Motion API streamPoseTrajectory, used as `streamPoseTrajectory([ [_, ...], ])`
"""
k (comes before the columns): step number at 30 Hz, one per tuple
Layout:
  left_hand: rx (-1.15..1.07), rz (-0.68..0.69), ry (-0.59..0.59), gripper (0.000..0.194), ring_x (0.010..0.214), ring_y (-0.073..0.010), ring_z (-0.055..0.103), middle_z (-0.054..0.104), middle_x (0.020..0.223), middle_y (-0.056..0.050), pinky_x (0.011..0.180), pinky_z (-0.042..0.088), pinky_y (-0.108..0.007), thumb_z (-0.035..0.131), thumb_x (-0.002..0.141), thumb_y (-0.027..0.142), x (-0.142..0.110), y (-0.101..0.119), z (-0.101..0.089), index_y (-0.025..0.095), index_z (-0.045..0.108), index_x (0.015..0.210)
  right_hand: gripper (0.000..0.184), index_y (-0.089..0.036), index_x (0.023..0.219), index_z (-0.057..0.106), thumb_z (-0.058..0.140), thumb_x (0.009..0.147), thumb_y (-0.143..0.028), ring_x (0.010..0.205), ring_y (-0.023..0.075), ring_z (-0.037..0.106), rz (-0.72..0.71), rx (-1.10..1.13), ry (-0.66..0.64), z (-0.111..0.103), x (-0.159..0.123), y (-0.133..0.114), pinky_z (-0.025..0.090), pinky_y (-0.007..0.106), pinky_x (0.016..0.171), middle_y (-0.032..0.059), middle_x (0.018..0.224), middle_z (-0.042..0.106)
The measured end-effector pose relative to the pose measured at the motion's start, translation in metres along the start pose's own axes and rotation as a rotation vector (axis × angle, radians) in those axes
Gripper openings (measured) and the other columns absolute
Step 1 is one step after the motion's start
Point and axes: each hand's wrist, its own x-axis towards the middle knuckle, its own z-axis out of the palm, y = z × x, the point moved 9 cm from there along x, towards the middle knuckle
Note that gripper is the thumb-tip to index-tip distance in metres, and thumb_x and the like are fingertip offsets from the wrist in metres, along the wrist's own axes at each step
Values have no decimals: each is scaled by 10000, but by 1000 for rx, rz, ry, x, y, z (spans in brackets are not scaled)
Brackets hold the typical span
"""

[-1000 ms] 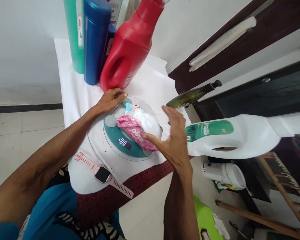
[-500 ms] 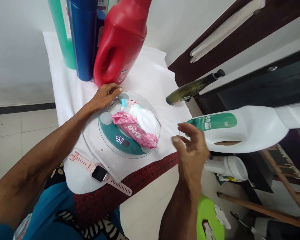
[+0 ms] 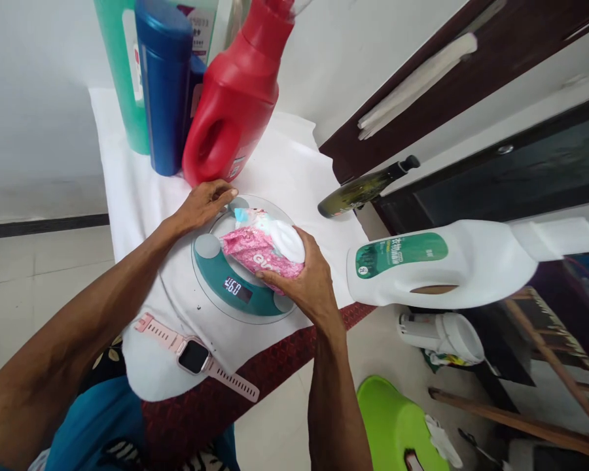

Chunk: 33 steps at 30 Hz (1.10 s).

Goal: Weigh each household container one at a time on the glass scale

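A round glass scale [image 3: 209, 271] with a teal band and lit digits sits on the white cloth. On it lies a pink pack of wet wipes [image 3: 243, 247] with a white lid. My right hand [image 3: 308, 275] wraps the pack's right end, thumb on the near side and fingers behind, partly hidden. At the scale's far left rim, my left hand [image 3: 207, 206] has its fingers curled and its thumb at the glass edge. Close behind that hand stands a red jug-shaped bottle [image 3: 243, 98].
Blue [image 3: 164, 98] and green [image 3: 122, 85] bottles stand at the back left. A dark glass bottle [image 3: 360, 193] and a white detergent bottle [image 3: 481, 255] stand at the right. A pink-strapped smartwatch [image 3: 194, 356] lies near the front edge. A lime-green tub [image 3: 392, 418] is on the floor.
My right hand drew away from the wipes pack to the right, then came back and closed around it. The scale's digits changed from zeros. My left hand stayed at the rim.
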Motion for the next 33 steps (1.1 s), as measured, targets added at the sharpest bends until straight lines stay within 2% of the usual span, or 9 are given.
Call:
streamPoseTrajectory([
  [5,-7,2,14,682,928,-288,740,739,1002,-113,891,641,-453,589,943,838,-1,0,-2,174,705,1047,872,-235,1265,704,1022,576,-665,1132,345,728,86,165,86,-2,-4,4,592,566,1050,88,1235,789],
  [8,-39,-12,23,725,949,-296,743,747,1029,-119,902,648,-463,602,907,883,-1,-2,-2,179,709,1045,742,-236,1150,722,1037,572,-579,971,277,715,130,294,149,-7,-12,11,612,459,903,30,1069,780],
  [11,-54,-20,33,771,982,-303,743,756,1066,-126,898,651,-457,597,884,917,0,-3,-2,178,718,1068,659,-231,1114,716,1023,607,-521,846,221,678,194,482,245,-24,-12,23,587,377,765,-5,961,743],
  [15,-45,-19,44,766,992,-309,735,747,1049,-129,881,650,-452,577,902,901,0,-1,-2,166,717,1067,693,-223,1135,673,981,624,-573,872,221,677,141,610,578,-71,23,31,595,390,787,9,989,725],
  [18,-34,-18,50,715,955,-300,736,746,1023,-122,869,647,-446,567,931,860,-2,1,-2,171,711,1054,707,-219,1090,661,958,583,-612,918,229,654,110,411,701,-88,75,32,588,436,887,11,1015,700],
  [21,-19,-8,68,653,909,-290,731,750,993,-115,854,646,-441,561,953,809,-2,1,-2,180,711,1045,716,-203,1054,663,963,527,-585,948,243,652,168,348,667,-73,128,41,576,444,922,26,1031,702],
  [25,-1,8,78,561,908,-288,734,770,1013,-125,831,644,-429,545,985,722,-2,2,-1,187,709,1027,695,-211,1052,672,978,514,-528,970,259,671,260,312,585,-37,171,48,572,443,958,28,1030,726],
  [30,32,-8,72,540,867,-286,733,768,966,-113,791,618,-417,536,988,708,-3,5,-2,193,699,1001,653,-209,1092,671,988,587,-476,1013,269,705,299,317,518,0,210,29,589,422,959,54,1077,756],
  [33,46,-11,59,535,848,-280,722,763,956,-112,778,606,-412,522,998,700,-1,6,-1,193,693,999,668,-181,1212,658,957,697,-484,1087,280,717,328,256,428,25,239,15,594,433,984,99,1188,765],
])
